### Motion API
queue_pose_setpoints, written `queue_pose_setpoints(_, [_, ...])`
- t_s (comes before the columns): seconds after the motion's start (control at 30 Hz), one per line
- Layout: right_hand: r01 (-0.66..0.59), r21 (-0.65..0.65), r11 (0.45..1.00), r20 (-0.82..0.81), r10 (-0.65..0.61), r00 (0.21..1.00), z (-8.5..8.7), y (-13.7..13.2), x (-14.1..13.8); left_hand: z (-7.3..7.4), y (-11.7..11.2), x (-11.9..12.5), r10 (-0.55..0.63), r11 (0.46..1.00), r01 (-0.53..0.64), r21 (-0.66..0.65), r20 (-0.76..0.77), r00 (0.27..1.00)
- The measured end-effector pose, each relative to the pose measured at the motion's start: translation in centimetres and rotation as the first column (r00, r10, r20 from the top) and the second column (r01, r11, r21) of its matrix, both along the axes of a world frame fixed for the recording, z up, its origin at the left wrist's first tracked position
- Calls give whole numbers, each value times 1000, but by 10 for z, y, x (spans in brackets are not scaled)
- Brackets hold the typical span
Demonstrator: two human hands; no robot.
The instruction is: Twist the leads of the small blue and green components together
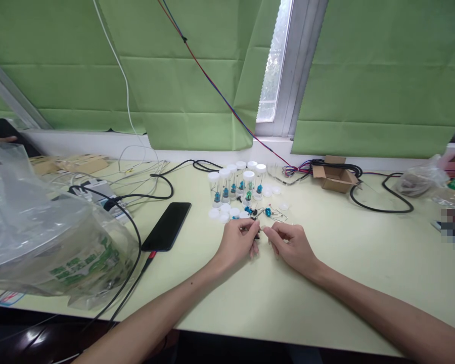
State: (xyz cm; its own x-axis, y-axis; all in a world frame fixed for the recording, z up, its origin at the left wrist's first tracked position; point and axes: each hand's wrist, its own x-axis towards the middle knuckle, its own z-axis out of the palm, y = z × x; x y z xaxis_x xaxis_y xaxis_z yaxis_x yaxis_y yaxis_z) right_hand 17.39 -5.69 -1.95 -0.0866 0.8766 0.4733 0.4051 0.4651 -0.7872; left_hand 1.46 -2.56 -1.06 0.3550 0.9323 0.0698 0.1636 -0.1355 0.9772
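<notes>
My left hand is closed in a pinch over the table, with a small dark piece showing at its fingertips. Close beside it, my right hand pinches too; what lies between its fingers is too small to make out. Just beyond the hands lie loose blue parts with thin wire leads and white round caps. Behind them stand several clear vials with white lids, upright, holding blue or green parts with wires.
A black phone with a cable lies at the left. Further left sits a plastic-wrapped tub among cables. An open cardboard box and coiled black cable lie at the back right. Another person's hand holds a dark device far left.
</notes>
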Motion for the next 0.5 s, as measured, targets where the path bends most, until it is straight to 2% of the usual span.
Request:
queue_pose_setpoints(0.3, [-4,-53,999,-5,4,1000,-1,-1,-1,1,-1,0,3,1000,-3,8,2,1000])
queue_pose_setpoints(0.5, [-36,-143,989,-68,26,997,-3,-2,-1,0,-2,0,17,999,-17,29,-2,1000])
